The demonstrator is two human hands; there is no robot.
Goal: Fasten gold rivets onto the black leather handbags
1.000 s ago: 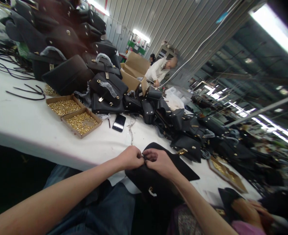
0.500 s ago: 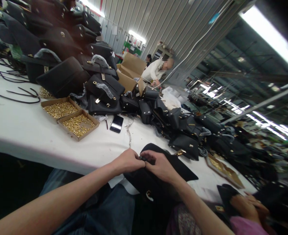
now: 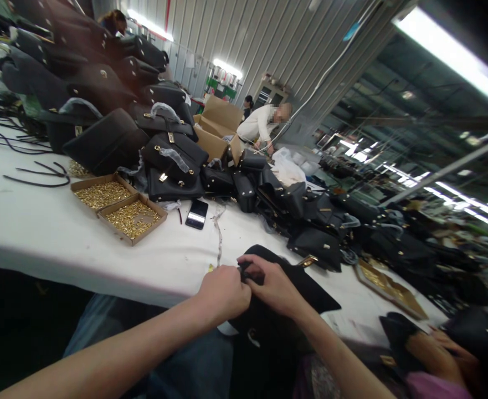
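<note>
A black handbag with gold metal fittings lies across the table's near edge, partly over my lap. My left hand is closed at its left edge, knuckles up. Whatever sits between its fingertips is hidden. My right hand rests over the bag with fingers bent, gripping a dark part of it close to my left hand. A gold clasp juts from the bag's far side.
Two cardboard trays of small gold hardware sit at left, beside a phone. Piled black handbags line the table's back. Another tray lies at right, near a co-worker's hands. Farther back, a person leans over.
My left hand has rolled over, its knuckles now turned more upward, and sits slightly lower. My right hand stays on the handbag. The view has shifted a little.
</note>
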